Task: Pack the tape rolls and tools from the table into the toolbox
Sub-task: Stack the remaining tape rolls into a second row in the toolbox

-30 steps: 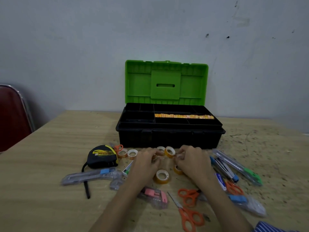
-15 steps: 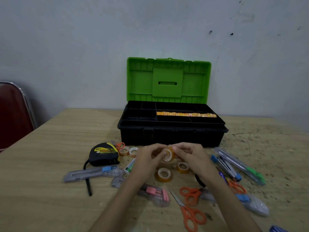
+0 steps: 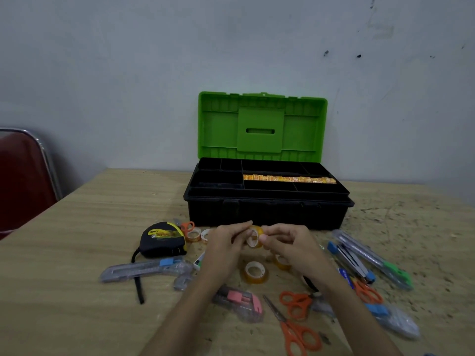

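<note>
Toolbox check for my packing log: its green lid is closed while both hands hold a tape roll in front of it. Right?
Not quite. The head view shows the toolbox with its green lid open and upright; both the left hand and right hand do hold the tape roll in front.

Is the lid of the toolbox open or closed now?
Open. The green lid stands upright behind the black toolbox, and its tray compartments are visible.

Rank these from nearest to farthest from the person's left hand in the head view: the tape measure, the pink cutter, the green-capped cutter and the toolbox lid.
1. Tape measure, just left of the left hand.
2. Pink cutter, below it, towards the camera; nearly as close, though.
3. Toolbox lid, upright at the back.
4. Green-capped cutter, far right on the table.
</note>
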